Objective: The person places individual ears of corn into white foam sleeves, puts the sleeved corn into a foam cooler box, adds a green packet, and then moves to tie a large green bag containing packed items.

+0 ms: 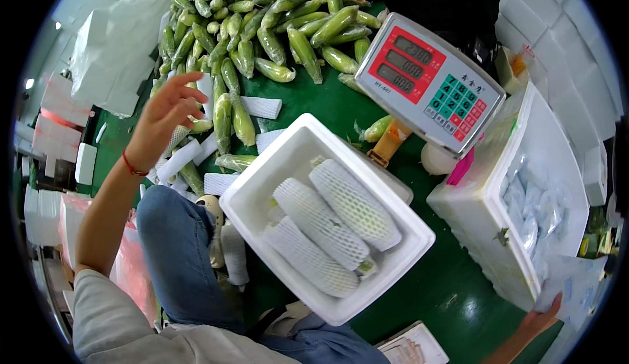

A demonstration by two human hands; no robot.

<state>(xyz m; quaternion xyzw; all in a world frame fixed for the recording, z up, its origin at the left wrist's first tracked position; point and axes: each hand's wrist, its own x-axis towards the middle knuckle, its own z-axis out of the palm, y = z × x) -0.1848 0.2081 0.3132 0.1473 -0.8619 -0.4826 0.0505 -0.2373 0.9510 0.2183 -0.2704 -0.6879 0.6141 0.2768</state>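
Observation:
My left hand point(169, 113) is raised, fingers apart and holding nothing, near plastic-wrapped corn ears point(233, 123) and loose white foam net sleeves point(181, 160). At the lower right, my right hand point(539, 317) grips a translucent plastic pack point(572, 285) with blue print, beside a large foam box point(501, 241). That box holds several clear, pale packs point(533, 204). Between my hands, an open white foam box point(295, 133) rests on the scale's platform. Three corn ears in foam nets point(322, 221) lie side by side in it.
A digital scale's display head point(430, 84) stands behind the white box. A heap of wrapped corn point(265, 25) covers the green floor point(417, 275) ahead, with another person point(437, 0) beyond. Stacked foam boxes point(555, 34) line the right; pink bags point(132, 265) sit left.

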